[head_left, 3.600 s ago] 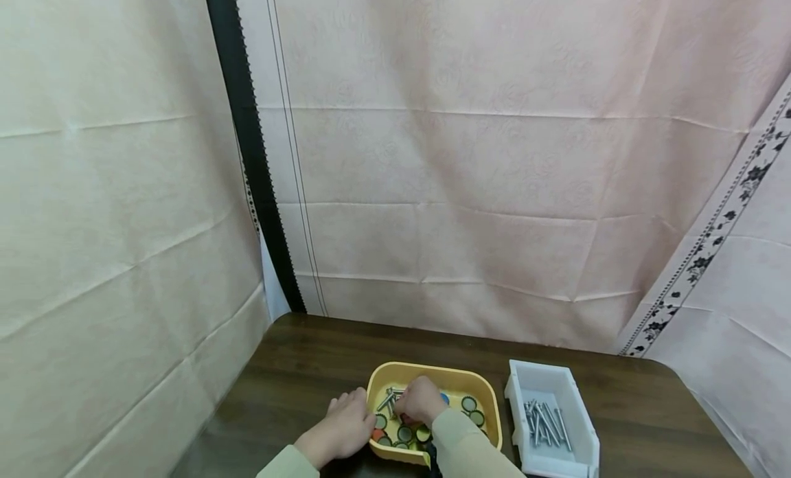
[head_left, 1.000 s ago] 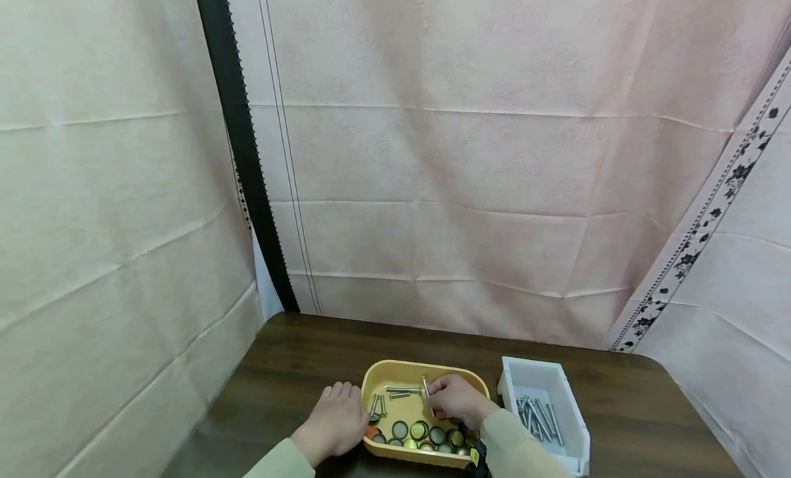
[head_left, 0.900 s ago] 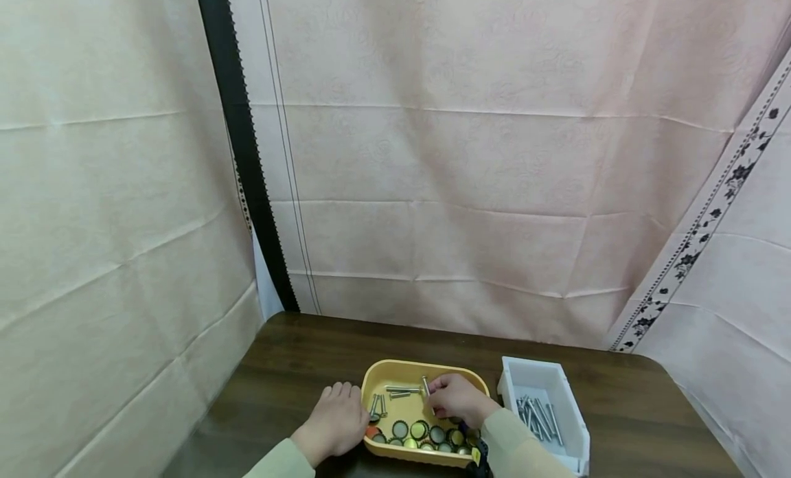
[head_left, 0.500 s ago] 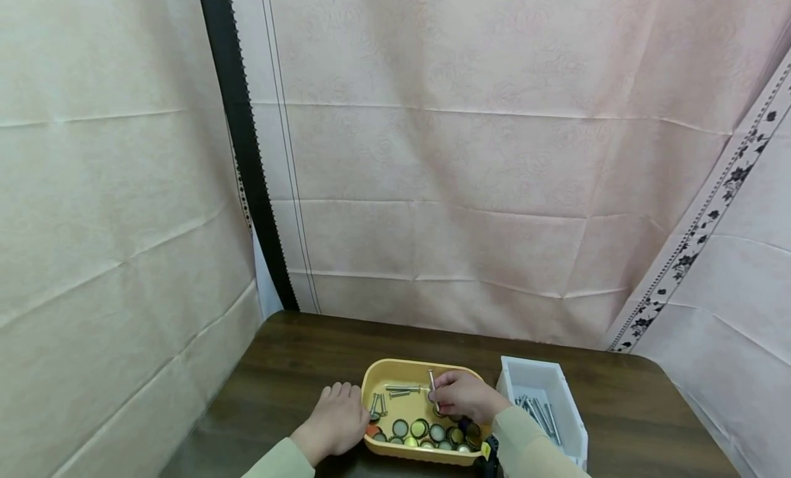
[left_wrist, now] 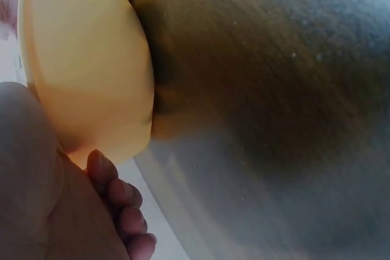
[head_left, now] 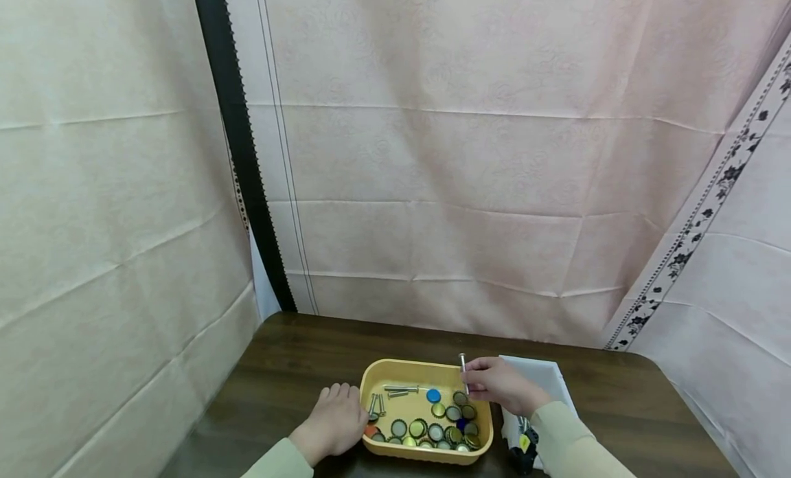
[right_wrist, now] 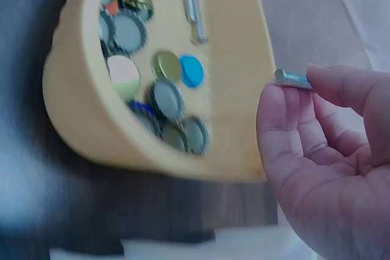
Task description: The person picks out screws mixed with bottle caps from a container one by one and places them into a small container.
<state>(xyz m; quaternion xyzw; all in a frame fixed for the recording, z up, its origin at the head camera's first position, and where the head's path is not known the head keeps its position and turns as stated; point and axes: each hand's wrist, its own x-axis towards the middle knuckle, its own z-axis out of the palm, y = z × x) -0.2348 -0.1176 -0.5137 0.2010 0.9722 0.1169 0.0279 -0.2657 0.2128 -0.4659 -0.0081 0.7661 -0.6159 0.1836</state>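
My right hand [head_left: 503,383] pinches a silver bolt [head_left: 463,368] between thumb and fingertips, upright with its head up, over the right rim of the yellow tub [head_left: 426,459]. In the right wrist view the bolt's blunt threaded end [right_wrist: 292,79] sticks out past the fingertips. My left hand [head_left: 334,423] rests against the tub's left side, fingers lying forward; in the left wrist view its fingertips [left_wrist: 125,202] are beside the tub's wall [left_wrist: 91,59]. Inside the tub lie several bottle caps [head_left: 435,433], a blue cap [head_left: 434,395] and several bolts [head_left: 400,389].
A white bin [head_left: 544,371] stands right of the tub, partly covered by my right hand and sleeve; a few bolts [head_left: 524,423] show in it. Both containers stand on a dark wooden table [head_left: 371,340]. Pale cloth [head_left: 432,189] hangs behind and at the sides.
My right hand has lifted the bolt from inside the tub and moved right, to the tub's right rim and partly over the white bin. The left hand has stayed at the tub's left side.
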